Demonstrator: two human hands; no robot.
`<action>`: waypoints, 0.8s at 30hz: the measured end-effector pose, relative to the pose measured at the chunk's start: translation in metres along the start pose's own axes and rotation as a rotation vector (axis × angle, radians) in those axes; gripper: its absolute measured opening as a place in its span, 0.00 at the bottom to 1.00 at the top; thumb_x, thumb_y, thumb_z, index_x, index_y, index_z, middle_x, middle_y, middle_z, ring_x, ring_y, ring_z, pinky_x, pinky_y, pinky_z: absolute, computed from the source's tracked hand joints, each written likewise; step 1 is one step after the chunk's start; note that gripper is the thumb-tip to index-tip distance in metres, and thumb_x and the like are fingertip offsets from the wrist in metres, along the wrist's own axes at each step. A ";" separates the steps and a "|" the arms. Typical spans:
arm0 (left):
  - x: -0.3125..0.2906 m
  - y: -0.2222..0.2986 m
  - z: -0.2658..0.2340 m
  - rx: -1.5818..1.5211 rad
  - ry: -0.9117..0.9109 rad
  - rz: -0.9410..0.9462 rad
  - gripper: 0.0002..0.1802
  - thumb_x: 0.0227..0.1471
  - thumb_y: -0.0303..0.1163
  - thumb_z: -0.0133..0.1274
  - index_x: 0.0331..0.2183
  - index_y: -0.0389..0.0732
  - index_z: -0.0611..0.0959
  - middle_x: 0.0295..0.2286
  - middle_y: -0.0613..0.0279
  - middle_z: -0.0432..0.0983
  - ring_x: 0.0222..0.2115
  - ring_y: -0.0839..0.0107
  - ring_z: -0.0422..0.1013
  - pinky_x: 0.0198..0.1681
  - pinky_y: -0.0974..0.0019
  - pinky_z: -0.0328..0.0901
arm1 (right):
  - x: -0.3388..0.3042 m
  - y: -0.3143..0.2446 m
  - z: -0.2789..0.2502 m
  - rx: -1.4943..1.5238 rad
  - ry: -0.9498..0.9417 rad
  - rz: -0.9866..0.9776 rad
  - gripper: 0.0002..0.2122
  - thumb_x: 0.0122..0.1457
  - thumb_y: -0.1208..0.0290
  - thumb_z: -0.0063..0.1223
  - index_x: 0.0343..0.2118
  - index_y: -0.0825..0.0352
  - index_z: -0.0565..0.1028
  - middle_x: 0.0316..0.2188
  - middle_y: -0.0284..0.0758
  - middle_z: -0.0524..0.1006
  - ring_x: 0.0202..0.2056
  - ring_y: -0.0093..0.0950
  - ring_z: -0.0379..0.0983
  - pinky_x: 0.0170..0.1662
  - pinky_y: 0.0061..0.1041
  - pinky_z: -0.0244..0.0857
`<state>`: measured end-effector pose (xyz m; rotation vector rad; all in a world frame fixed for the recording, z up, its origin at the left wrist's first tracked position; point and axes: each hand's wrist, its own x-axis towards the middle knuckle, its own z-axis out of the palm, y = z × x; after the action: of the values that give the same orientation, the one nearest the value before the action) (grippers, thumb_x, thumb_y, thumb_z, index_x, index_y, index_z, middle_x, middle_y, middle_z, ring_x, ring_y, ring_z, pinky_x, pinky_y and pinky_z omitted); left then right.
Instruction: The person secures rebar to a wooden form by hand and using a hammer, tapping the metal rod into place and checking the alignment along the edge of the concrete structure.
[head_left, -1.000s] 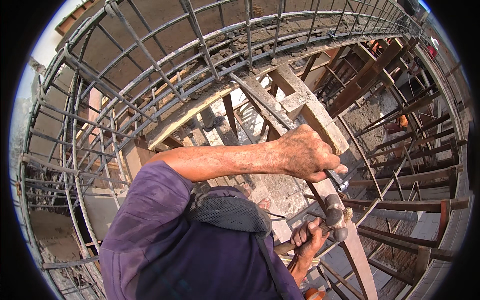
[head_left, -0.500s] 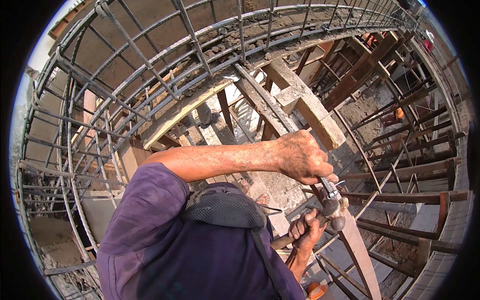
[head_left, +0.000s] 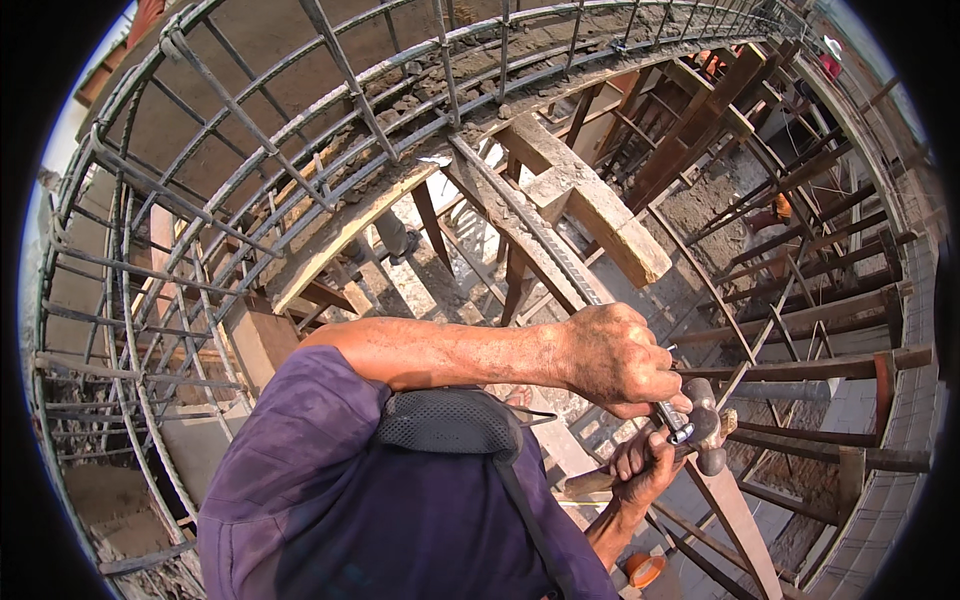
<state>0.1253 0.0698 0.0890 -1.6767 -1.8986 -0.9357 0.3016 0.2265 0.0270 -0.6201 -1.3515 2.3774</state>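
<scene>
My left hand (head_left: 622,358) is closed in a fist, with the forearm reaching across from the left. A shiny metal rod end (head_left: 672,415) sticks out below its fingers. A ribbed steel bar (head_left: 560,252) runs along a timber toward this fist; whether both are one piece is hidden by the hand. Just below, my right hand (head_left: 642,468) wraps round the wooden handle of a hammer (head_left: 704,428). The rounded steel head is beside the rod end; I cannot tell whether they touch.
A curved rebar cage (head_left: 290,140) arches across the back and left. Timber beams (head_left: 620,235) and props cross an open drop below me. A narrow board (head_left: 735,530) slopes away under the hammer. Orange-clad people (head_left: 770,215) are at the far right.
Both hands have moved slightly right and down against the timber frame. The hammer head has shifted right and turned a little. The whole view has slid slightly left.
</scene>
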 end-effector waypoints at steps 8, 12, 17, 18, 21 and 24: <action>0.003 0.020 0.006 -0.354 0.084 0.280 0.25 0.49 0.42 0.65 0.13 0.48 0.67 0.11 0.73 0.61 0.12 0.74 0.67 0.16 0.66 0.60 | 0.018 -0.055 0.026 -0.569 0.026 -0.051 0.12 0.62 0.64 0.60 0.29 0.65 0.71 0.15 0.21 0.62 0.16 0.13 0.55 0.19 0.18 0.46; 0.020 0.010 0.025 -0.451 0.122 0.309 0.26 0.47 0.45 0.68 0.13 0.48 0.68 0.12 0.73 0.59 0.12 0.73 0.64 0.15 0.66 0.57 | 0.018 -0.065 0.015 -0.641 0.036 -0.020 0.15 0.63 0.58 0.60 0.36 0.67 0.72 0.15 0.19 0.61 0.14 0.11 0.53 0.15 0.17 0.44; 0.029 0.013 0.072 -0.497 0.048 0.427 0.28 0.42 0.59 0.65 0.17 0.48 0.71 0.16 0.71 0.64 0.16 0.71 0.67 0.20 0.65 0.60 | 0.022 -0.063 0.022 -0.521 0.070 -0.062 0.28 0.66 0.42 0.46 0.43 0.70 0.75 0.24 0.26 0.68 0.25 0.16 0.62 0.28 0.19 0.57; 0.022 0.016 0.082 -0.515 0.005 0.445 0.28 0.41 0.61 0.65 0.18 0.48 0.72 0.17 0.70 0.66 0.18 0.70 0.69 0.22 0.64 0.62 | 0.022 -0.063 0.026 -0.485 0.040 -0.020 0.29 0.66 0.41 0.45 0.42 0.70 0.76 0.28 0.28 0.70 0.32 0.19 0.64 0.37 0.22 0.59; -0.006 0.016 0.096 -0.545 -0.079 0.460 0.31 0.39 0.67 0.63 0.20 0.47 0.77 0.20 0.69 0.69 0.21 0.68 0.70 0.27 0.62 0.64 | 0.032 -0.040 0.025 -0.529 -0.002 -0.003 0.30 0.65 0.40 0.45 0.43 0.70 0.74 0.31 0.30 0.71 0.32 0.22 0.66 0.39 0.25 0.61; -0.027 0.021 0.103 -0.659 -0.041 0.436 0.35 0.38 0.70 0.63 0.19 0.45 0.76 0.20 0.67 0.69 0.23 0.66 0.70 0.29 0.61 0.64 | 0.034 -0.026 0.024 -0.514 -0.091 0.090 0.21 0.61 0.52 0.59 0.42 0.69 0.74 0.32 0.29 0.72 0.33 0.18 0.65 0.37 0.21 0.62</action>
<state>0.1618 0.1271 0.0044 -2.3584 -1.2070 -1.4294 0.2615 0.2386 0.0541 -0.7211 -2.0390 2.1433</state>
